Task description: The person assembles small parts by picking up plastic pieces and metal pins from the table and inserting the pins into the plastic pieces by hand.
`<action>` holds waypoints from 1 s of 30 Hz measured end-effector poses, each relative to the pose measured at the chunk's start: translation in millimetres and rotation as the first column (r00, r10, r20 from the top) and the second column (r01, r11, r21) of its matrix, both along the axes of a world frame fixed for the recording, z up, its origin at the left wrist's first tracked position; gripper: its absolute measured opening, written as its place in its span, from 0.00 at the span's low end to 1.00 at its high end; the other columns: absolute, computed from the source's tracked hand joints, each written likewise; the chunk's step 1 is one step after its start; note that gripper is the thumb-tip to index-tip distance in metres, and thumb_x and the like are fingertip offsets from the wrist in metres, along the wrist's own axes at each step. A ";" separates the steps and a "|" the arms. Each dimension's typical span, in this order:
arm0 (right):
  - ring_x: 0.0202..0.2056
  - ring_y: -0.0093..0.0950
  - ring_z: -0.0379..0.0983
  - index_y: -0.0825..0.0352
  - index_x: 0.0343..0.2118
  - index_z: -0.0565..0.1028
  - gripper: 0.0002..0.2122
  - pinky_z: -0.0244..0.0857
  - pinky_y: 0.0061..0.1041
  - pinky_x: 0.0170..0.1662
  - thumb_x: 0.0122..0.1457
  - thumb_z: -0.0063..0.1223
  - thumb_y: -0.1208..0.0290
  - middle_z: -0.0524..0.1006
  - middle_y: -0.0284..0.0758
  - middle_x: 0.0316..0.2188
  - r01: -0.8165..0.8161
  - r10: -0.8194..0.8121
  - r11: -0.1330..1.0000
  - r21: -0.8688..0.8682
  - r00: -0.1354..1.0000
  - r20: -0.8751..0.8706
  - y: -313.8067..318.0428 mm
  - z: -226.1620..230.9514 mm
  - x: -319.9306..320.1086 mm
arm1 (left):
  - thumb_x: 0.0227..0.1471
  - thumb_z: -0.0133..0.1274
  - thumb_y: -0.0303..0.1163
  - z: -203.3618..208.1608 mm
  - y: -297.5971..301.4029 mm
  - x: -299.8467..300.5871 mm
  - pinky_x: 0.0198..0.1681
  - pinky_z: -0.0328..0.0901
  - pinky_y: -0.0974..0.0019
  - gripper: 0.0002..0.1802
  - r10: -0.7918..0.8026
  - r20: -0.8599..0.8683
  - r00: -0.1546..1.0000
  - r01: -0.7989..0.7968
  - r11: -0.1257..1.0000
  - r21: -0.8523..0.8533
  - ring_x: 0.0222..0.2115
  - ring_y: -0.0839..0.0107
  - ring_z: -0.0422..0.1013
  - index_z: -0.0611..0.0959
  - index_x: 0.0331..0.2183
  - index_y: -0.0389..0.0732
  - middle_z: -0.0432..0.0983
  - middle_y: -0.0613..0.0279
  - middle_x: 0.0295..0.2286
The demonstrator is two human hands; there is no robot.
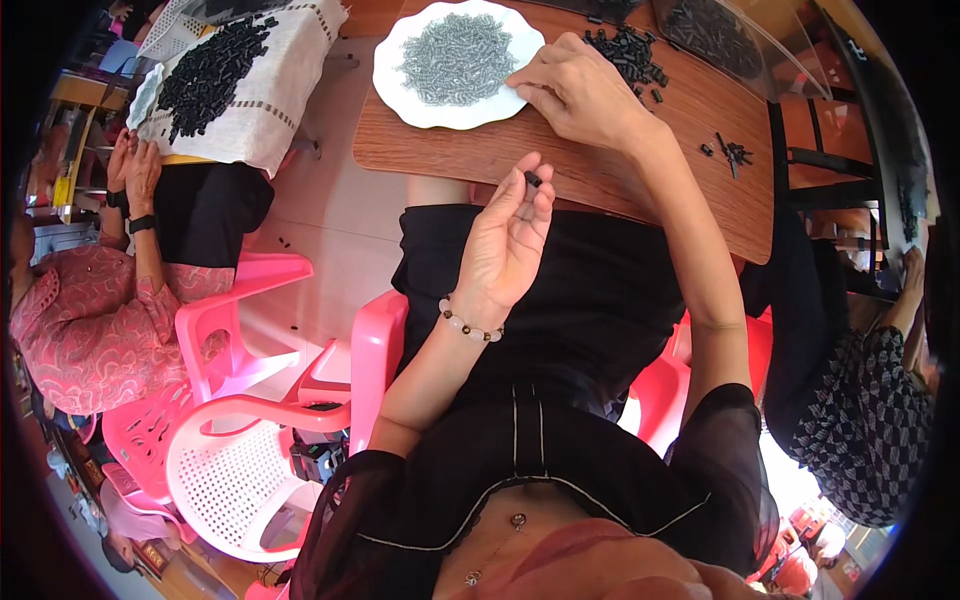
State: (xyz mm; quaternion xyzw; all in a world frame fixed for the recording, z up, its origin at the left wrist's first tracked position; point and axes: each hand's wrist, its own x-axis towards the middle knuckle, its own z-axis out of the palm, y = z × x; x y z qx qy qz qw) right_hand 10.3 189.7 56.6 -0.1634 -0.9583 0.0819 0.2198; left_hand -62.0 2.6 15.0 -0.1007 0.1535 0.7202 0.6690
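My left hand (503, 245), palm up in front of the table edge, pinches a small black cylindrical part (533, 180) between thumb and fingers. Above the table, my right hand (588, 98) reaches to the right rim of a white scalloped plate (440, 118). Its thumb and forefinger are drawn together there; whatever they hold is too small to make out. A heap of small silvery coil-like metal pieces (458, 60), which look like springs, covers the middle of the plate. Behind my right hand lies a pile of black cylindrical parts (632, 58).
The brown wooden table (420, 155) also bears a few loose black pieces (735, 153) at right and a clear plastic bin (735, 40) at the back. At left, another person (110, 300) sits by a cloth-covered table (285, 80) heaped with black parts. Pink chairs (240, 310) stand at left.
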 end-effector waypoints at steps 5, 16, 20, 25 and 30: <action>0.39 0.32 0.68 0.61 0.33 0.82 0.09 0.63 0.31 0.46 0.51 0.59 0.65 0.77 0.31 0.28 -0.021 0.022 1.000 -0.008 0.999 0.045 0.8 7.5 4.3 | 0.58 0.51 0.31 -1.3 0.0 2.0 0.42 0.70 0.77 0.18 -0.009 -0.029 1.000 0.009 1.000 0.010 0.37 0.77 0.71 0.72 0.49 0.37 0.73 0.61 0.40; 0.38 0.30 0.69 0.63 0.28 0.79 0.03 0.65 0.30 0.44 0.49 0.60 0.73 0.76 0.30 0.26 -0.098 0.097 0.995 -0.006 0.991 -0.093 3.8 4.2 9.7 | 0.55 0.54 0.32 -1.2 0.0 -0.5 0.36 0.70 0.72 0.13 -0.028 0.162 0.986 0.032 0.999 -0.022 0.33 0.72 0.71 0.77 0.43 0.43 0.75 0.67 0.39; 0.36 0.31 0.68 0.63 0.27 0.79 0.02 0.66 0.29 0.42 0.49 0.59 0.74 0.77 0.31 0.26 -0.097 0.097 0.995 0.010 0.984 -0.150 4.6 -0.5 10.7 | 0.54 0.55 0.33 1.2 0.2 0.5 0.36 0.70 0.74 0.12 -0.067 0.135 0.989 0.073 0.997 -0.034 0.33 0.75 0.72 0.77 0.42 0.45 0.76 0.70 0.39; 0.34 0.22 0.69 0.65 0.31 0.79 0.04 0.65 0.21 0.41 0.53 0.59 0.73 0.76 0.29 0.28 -0.132 -0.109 0.820 -0.557 0.920 -0.377 -17.5 5.7 16.8 | 0.54 0.56 0.35 4.4 0.5 0.1 0.35 0.69 0.76 0.13 -0.074 0.067 0.995 0.077 0.996 -0.037 0.33 0.80 0.72 0.77 0.43 0.47 0.76 0.74 0.38; 0.37 0.19 0.69 0.69 0.32 0.77 0.05 0.63 0.20 0.43 0.54 0.59 0.75 0.74 0.29 0.33 -0.337 -0.133 0.557 -0.759 0.866 -0.482 -52.6 4.6 38.8 | 0.52 0.58 0.38 12.8 0.5 2.7 0.34 0.68 0.77 0.15 -0.044 0.038 0.998 0.046 0.998 -0.048 0.32 0.80 0.71 0.78 0.42 0.50 0.76 0.75 0.37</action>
